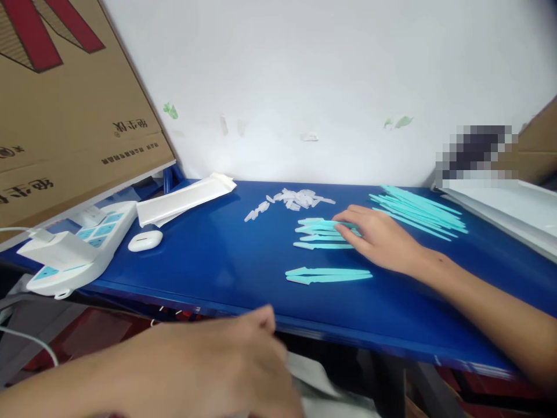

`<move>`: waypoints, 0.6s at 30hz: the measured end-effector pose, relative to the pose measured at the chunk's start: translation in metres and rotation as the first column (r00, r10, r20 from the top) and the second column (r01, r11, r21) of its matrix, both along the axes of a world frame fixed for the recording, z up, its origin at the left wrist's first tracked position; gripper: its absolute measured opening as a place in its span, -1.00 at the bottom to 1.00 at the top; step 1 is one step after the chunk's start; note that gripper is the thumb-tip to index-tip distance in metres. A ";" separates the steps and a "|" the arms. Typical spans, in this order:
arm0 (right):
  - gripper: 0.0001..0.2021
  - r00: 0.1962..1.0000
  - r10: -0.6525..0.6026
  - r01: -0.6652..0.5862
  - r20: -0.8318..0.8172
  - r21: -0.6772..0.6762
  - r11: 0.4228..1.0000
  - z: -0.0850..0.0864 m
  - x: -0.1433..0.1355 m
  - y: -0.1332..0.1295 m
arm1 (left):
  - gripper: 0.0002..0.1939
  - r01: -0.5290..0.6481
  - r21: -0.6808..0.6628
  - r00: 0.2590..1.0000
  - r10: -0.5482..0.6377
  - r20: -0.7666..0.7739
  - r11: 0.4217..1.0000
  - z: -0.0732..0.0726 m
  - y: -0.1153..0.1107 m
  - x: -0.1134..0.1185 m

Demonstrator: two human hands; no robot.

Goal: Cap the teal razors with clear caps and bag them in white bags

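My right hand (374, 232) reaches over a row of turquoise eyebrow razors (324, 245), its thumb and fingers closed on the handle of one at the top of the row. Nearer the table's front edge, two more turquoise razors (331, 276) lie side by side, heads to the left. In the foreground my left hand (226, 366) is blurred, its back towards me and its fingers mostly hidden, apart from the razors. A small heap of clear plastic caps (300, 199) lies behind the row. Further right is a loose pile of turquoise sticks (418, 212), likely more razors.
On the blue table (195, 249) sit a white earbud case (145, 241), a white power strip (108, 244) with plugs, and a long white tray-like piece (183, 200). A cardboard box (78, 110) stands left; a white panel (505, 203) lies right. A white wall closes the back.
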State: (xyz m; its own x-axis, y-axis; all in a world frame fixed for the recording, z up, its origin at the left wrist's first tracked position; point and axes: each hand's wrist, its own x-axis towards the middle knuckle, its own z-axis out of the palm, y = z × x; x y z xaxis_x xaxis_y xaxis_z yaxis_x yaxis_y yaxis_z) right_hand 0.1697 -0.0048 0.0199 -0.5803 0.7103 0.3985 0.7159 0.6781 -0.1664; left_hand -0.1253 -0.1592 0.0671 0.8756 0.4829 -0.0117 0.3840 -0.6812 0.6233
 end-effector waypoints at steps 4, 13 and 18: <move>-0.67 0.998 0.016 -0.017 0.055 0.006 1.000 0.003 0.000 -0.002 | -0.77 -0.194 0.348 0.981 0.176 0.084 0.917 0.019 0.087 0.016; -0.68 0.999 0.044 -0.044 -0.001 -0.010 0.999 0.001 -0.001 -0.003 | -0.67 -0.146 0.626 0.968 0.241 -0.070 0.766 -0.035 0.191 0.007; -0.73 0.987 0.110 -0.108 -0.118 0.028 0.994 0.000 -0.007 -0.006 | -0.67 -0.181 0.540 0.983 0.176 0.061 0.822 -0.033 0.178 0.006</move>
